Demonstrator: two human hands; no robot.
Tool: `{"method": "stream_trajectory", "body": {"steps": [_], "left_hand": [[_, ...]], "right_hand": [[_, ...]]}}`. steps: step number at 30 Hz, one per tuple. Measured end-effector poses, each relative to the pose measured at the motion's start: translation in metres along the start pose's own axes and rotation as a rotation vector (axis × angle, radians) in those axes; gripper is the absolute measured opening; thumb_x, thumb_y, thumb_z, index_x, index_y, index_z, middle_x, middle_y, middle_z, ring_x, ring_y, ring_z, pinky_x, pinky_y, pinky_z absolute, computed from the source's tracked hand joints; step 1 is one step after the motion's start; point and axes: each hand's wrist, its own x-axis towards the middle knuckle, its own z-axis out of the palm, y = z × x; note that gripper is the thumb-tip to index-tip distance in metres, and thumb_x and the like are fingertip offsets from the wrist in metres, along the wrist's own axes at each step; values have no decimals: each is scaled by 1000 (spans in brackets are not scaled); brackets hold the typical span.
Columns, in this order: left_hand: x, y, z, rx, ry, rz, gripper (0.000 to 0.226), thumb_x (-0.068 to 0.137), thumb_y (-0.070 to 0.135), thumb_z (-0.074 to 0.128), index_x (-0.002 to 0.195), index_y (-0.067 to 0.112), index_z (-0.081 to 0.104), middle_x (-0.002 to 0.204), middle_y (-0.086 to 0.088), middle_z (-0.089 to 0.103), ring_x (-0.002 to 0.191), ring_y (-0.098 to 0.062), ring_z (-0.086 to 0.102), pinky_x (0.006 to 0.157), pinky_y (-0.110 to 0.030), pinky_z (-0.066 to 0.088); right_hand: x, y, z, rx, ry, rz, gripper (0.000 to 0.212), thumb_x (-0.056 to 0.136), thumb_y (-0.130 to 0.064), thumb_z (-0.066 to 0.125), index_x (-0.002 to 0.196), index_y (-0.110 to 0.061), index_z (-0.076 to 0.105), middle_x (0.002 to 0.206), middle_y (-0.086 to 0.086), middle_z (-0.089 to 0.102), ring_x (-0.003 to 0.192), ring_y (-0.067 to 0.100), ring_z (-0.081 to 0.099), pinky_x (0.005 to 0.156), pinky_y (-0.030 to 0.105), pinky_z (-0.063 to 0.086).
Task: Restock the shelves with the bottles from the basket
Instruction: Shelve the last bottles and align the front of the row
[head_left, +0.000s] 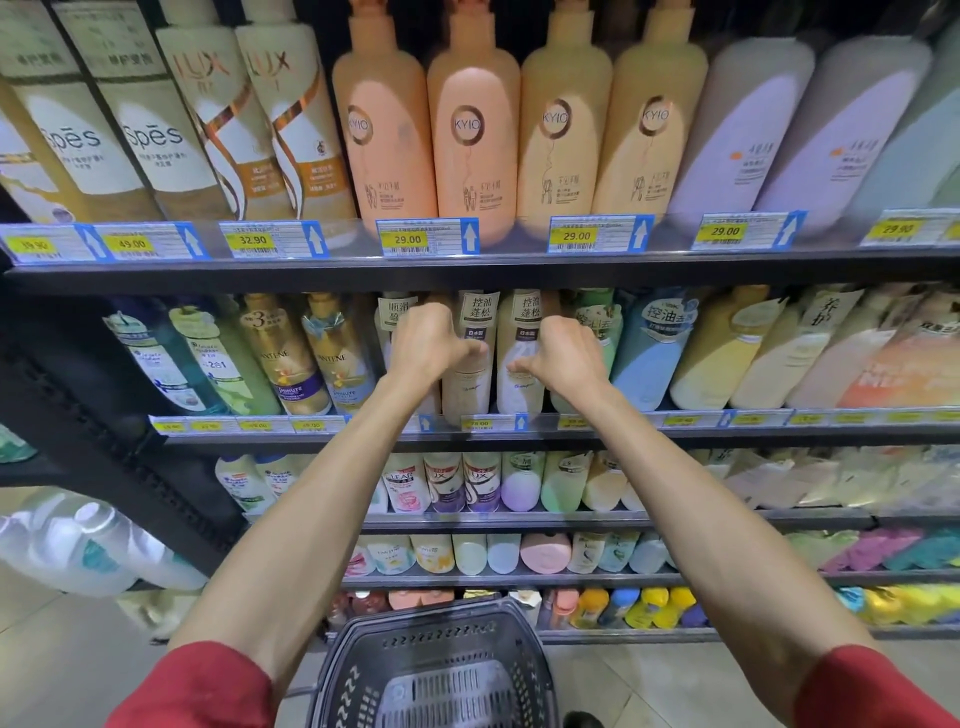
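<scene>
Dim aisle, fisheye bending, blurred edges

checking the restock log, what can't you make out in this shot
- Head view: fingers of left hand and right hand are hidden by the hands' own backs, so the grip on the bottles is unclear.
- Basket floor is cut off by the bottom edge.
- Middle-shelf price tags are blurred, unreadable.

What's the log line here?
left hand grips beige plastic pump bottle; right hand grips white plastic pump bottle; dark plastic basket looks empty

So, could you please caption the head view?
Left hand and right hand grip neighbouring pale bottles on the shelf above the basket.
</scene>
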Motion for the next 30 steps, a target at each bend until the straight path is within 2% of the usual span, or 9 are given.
{"method": "stream_trajectory", "body": {"steps": [5, 8, 11, 13, 15, 19, 23, 26, 30], "left_hand": [[-1, 1, -1, -11, 13, -13, 65, 72, 56, 85, 54, 10, 42, 55, -2, 44, 62, -26, 51, 55, -33, 32], [1, -3, -4, -2, -5, 7, 60, 72, 55, 86, 59, 8, 51, 55, -2, 48, 57, -24, 51, 48, -33, 29], [5, -6, -8, 37, -66, 84, 44, 77, 50, 84, 80, 10, 64, 73, -1, 61, 72, -24, 56, 60, -33, 39], [6, -9, -9, 36, -89, 115, 38, 77, 46, 85, 83, 18, 60, 77, 4, 58, 77, -21, 54, 68, -31, 39], [6, -10, -9, 48, -103, 125, 41, 75, 45, 87, 75, 20, 54, 70, 8, 53, 76, -20, 54, 68, -31, 39], [4, -10, -6, 13, -93, 115, 47, 72, 46, 89, 69, 21, 50, 67, 8, 53, 66, -15, 51, 57, -30, 36], [6, -9, -8, -12, -119, 90, 44, 72, 45, 89, 82, 14, 58, 78, 1, 62, 72, -16, 55, 63, -31, 42], [6, -8, -9, -16, -112, 71, 49, 72, 45, 89, 74, 13, 51, 68, 5, 52, 63, -12, 49, 56, -30, 36], [6, -9, -8, -24, -120, 60, 50, 72, 46, 89, 75, 16, 49, 70, 4, 55, 63, -9, 49, 54, -29, 35]], "right_hand": [[1, 2, -2, 11, -13, 2, 57, 71, -45, 86, 61, -17, 38, 58, -4, 41, 60, 24, 47, 46, 30, 24], [1, 2, -3, 22, -16, 4, 57, 71, -44, 87, 60, -15, 39, 57, -3, 43, 55, 21, 44, 43, 29, 21], [1, 1, -3, 20, -22, 7, 57, 71, -44, 86, 60, -15, 39, 57, -3, 44, 56, 23, 47, 46, 31, 25], [1, 1, -2, 20, -29, 7, 57, 71, -44, 86, 60, -15, 39, 58, -2, 44, 59, 25, 49, 50, 32, 30], [1, 2, -2, 35, -35, 10, 57, 71, -44, 86, 61, -15, 38, 58, -1, 45, 59, 26, 49, 52, 33, 32], [3, 6, -6, 62, -41, 6, 58, 71, -46, 85, 60, -13, 39, 59, 1, 48, 62, 27, 53, 49, 33, 30], [5, 6, -10, 91, -41, 14, 59, 70, -48, 86, 59, -13, 39, 58, 0, 48, 53, 17, 44, 43, 30, 25], [7, 5, -12, 97, -54, 27, 60, 68, -47, 88, 57, -13, 40, 54, 0, 47, 50, 15, 43, 42, 30, 26], [7, 4, -13, 93, -65, 30, 61, 68, -47, 88, 56, -13, 39, 54, -1, 45, 49, 15, 41, 42, 30, 27]]}}
